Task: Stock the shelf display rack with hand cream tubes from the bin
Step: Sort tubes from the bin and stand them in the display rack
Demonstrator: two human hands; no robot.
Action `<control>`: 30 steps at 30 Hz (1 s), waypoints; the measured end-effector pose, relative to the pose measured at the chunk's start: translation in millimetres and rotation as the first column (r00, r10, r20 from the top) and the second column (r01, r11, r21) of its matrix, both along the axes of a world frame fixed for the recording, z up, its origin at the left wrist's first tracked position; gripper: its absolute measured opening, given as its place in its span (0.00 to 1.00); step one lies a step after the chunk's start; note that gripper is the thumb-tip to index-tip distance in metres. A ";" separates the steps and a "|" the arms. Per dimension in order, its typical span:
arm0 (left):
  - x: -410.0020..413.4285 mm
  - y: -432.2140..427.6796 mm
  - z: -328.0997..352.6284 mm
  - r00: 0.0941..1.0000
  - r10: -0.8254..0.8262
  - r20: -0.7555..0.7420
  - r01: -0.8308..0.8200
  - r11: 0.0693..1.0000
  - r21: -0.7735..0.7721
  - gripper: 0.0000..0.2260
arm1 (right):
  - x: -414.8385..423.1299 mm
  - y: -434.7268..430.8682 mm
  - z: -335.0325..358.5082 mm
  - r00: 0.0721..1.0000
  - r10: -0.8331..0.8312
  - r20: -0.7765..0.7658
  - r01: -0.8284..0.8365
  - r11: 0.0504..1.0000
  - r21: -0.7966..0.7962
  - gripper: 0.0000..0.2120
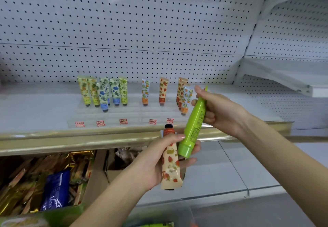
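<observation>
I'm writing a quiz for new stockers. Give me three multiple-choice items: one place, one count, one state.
1. Where is the plain lime-green plastic tube? A in a pocket; B between both hands; C on the floor.
2. How many tubes do the hands hold? A one; B two; C four.
3. How do the patterned tubes in the clear plastic rack stand? A caps down; B caps up; C flat.
1B: right hand grips it, left hand touches its cap. 2B: it plus a strawberry-print beige tube. 3A: dark caps sit lowest.
</observation>
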State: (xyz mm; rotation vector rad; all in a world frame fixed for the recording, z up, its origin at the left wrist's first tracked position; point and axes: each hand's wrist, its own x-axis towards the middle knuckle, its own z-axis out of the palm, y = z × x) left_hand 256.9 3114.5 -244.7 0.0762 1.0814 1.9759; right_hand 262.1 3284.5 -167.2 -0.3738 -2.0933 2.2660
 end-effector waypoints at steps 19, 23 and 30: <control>-5.1 -4.7 8.0 0.928 0.159 -0.337 -0.194 0.978 -0.071 0.19 | 2.9 27.1 32.3 0.973 0.172 0.153 -0.216 0.911 0.350 0.04; -11.1 -0.1 10.2 0.920 0.141 -0.365 -0.206 0.968 -0.144 0.17 | -0.1 31.0 36.8 0.993 0.096 0.073 -0.118 0.898 0.423 0.06; -35.6 6.8 21.4 0.947 0.198 -0.253 -0.263 0.930 -0.257 0.13 | -20.9 42.9 54.6 0.971 -0.095 -0.218 0.200 0.822 0.533 0.05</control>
